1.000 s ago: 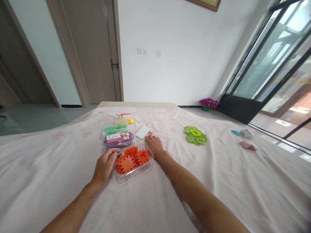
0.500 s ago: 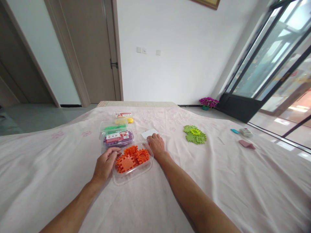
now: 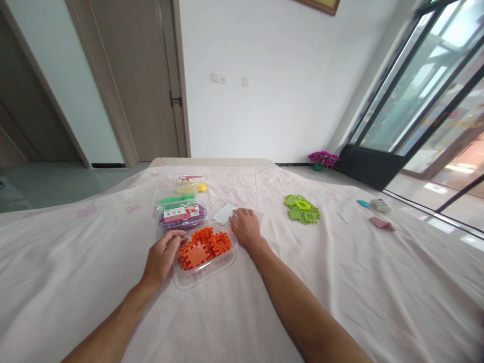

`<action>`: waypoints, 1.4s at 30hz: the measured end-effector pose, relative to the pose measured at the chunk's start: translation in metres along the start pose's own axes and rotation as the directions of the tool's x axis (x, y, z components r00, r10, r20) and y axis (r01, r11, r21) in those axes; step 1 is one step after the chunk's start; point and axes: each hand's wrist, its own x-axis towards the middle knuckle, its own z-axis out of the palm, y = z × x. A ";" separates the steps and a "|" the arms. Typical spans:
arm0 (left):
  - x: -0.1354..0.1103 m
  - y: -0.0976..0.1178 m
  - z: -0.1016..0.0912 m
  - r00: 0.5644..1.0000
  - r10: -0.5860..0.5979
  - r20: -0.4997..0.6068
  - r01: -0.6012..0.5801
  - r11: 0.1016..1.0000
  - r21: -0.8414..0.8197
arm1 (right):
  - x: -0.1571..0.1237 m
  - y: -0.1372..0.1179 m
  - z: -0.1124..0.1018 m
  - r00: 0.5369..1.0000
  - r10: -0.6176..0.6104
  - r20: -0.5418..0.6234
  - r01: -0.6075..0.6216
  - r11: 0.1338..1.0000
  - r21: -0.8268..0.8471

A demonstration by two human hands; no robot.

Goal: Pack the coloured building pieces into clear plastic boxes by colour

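A clear plastic box (image 3: 206, 277) holds orange interlocking toy pieces (image 3: 196, 252) and sits in front of me on the cloth. My left hand (image 3: 164, 253) is closed on the box's left rim, thumb and fingers pinched together. At the box's far right corner, my right hand (image 3: 245, 226) has its fingers curled over the edge of a small white card (image 3: 224, 214), which lies on the cloth just behind the box. The undersides of the right fingers are hidden.
Behind the orange pieces stand boxes of purple pieces (image 3: 183, 216), green pieces (image 3: 177, 199) and yellow pieces (image 3: 200, 188). A flat cluster of light green pieces (image 3: 302, 209) lies to the right. Farther right are a pink cloth scrap (image 3: 381, 224), a blue item (image 3: 363, 203) and a whitish packet (image 3: 380, 205).
The white card has turned and slid a little left and nearer under my right hand, whose fingers have shifted slightly. My left hand and the box of orange pieces have hardly moved.
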 end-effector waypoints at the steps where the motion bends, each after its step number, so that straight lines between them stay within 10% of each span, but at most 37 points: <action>1: 0.000 0.000 0.000 1.000 -0.003 -0.001 0.003 1.000 0.003 | 0.000 0.001 0.000 0.999 -0.019 0.028 0.019 1.000 0.003; 8: 0.000 -0.002 -0.001 1.000 0.002 -0.006 -0.002 1.000 0.011 | 0.000 0.001 -0.001 0.982 -0.151 0.116 0.141 0.986 0.089; 26: 0.000 0.000 0.000 1.000 -0.003 0.001 0.003 1.000 -0.015 | 0.003 0.021 0.003 0.981 0.195 0.001 -0.194 0.977 -0.083; 42: 0.000 0.001 0.000 1.000 -0.008 0.019 0.009 0.999 -0.035 | 0.016 0.053 0.003 0.858 0.509 0.073 -0.479 0.739 0.473</action>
